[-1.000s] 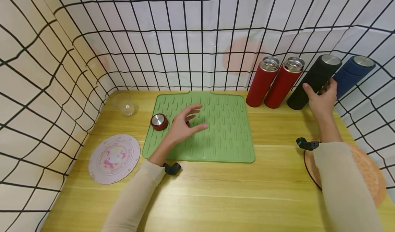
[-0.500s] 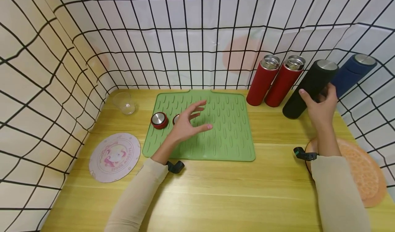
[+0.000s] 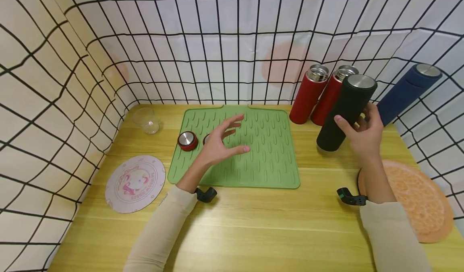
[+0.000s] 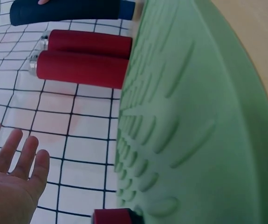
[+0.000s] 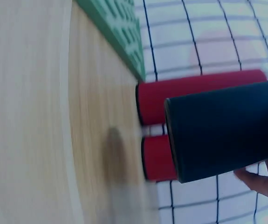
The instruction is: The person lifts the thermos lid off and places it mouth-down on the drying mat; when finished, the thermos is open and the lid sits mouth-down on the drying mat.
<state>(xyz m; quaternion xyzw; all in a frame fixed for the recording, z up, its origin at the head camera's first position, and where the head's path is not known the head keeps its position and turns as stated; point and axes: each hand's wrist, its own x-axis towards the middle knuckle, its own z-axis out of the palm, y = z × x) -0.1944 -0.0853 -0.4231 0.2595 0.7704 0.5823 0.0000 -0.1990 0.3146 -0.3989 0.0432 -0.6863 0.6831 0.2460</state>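
Observation:
My right hand (image 3: 364,137) grips a black thermos bottle (image 3: 346,113) with a silver-topped lid around its middle. In the right wrist view the black thermos (image 5: 222,133) is lifted, its base off the wooden table and its shadow below. My left hand (image 3: 221,141) hovers over the green ridged mat (image 3: 261,155), fingers spread and holding nothing. Two red bottle caps with silver tops sit on that mat: one cap (image 3: 187,141) at its left, the other cap (image 3: 206,138) mostly hidden behind the left hand. Two open red thermos bottles (image 3: 308,99) stand behind the black one.
A blue thermos (image 3: 409,91) stands at the far right by the black wire grid. An orange round mat (image 3: 420,199) lies near the right arm. On the left are a clear cup (image 3: 148,121) and a pink round mat (image 3: 135,184).
My right hand has lifted the black thermos from beside the blue one and carried it left and nearer, now in front of a red bottle. The left hand shifted slightly right.

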